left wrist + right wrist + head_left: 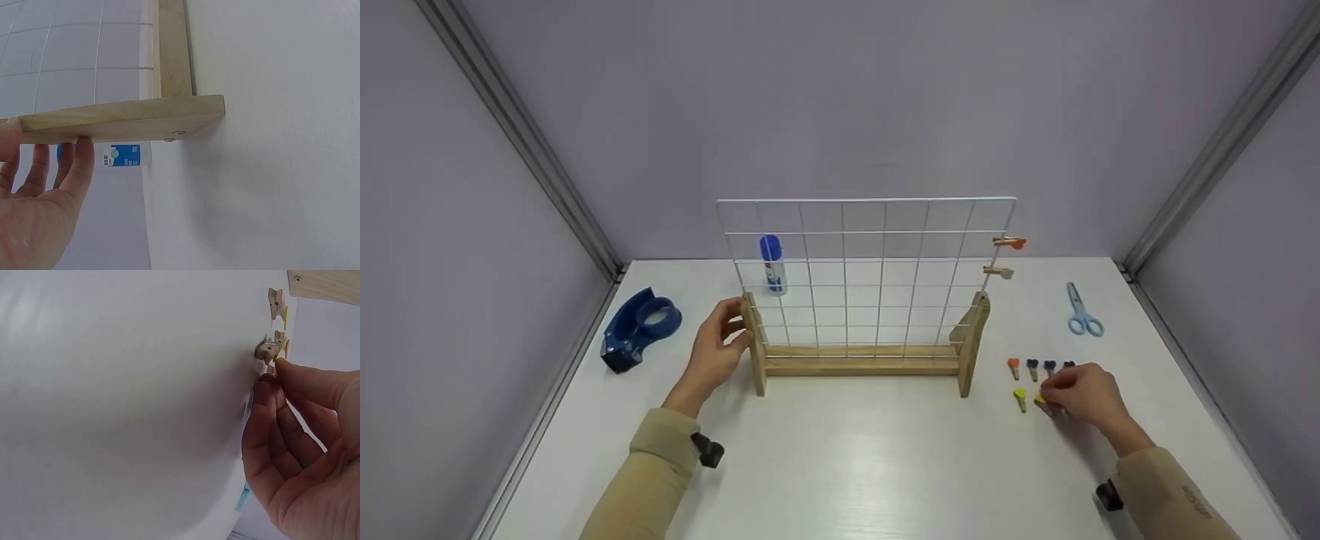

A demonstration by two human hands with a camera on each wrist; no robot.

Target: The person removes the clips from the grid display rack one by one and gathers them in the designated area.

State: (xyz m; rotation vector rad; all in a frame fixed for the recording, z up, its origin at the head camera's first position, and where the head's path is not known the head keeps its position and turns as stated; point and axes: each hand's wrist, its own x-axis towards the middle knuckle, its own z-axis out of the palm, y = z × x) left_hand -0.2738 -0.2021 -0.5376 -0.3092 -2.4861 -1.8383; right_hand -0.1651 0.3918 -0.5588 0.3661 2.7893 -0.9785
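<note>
A white wire grid (862, 262) stands upright in a wooden base. My left hand (716, 349) grips the stand's left wooden upright (112, 121), thumb at its edge and fingertips against the outer face. On the right, my right hand (1084, 394) pinches a small wooden clothespin with a yellow heart (1042, 403) close over the table, its end partly hidden by the fingers. Beside it lies another yellow-heart clothespin (1020, 399). Behind are an orange-heart clothespin (1014, 367) and several dark-blue-heart ones (1033, 368). Two clothespins, one orange (1011, 242) and one greyish (999, 271), clip the grid's right edge.
A blue tape dispenser (639, 326) sits at the table's left. Behind the grid stands a glue stick (772, 266) with a blue cap. Light-blue scissors (1081, 313) lie at the back right, and pale panels (862, 97) enclose the white table (840, 450).
</note>
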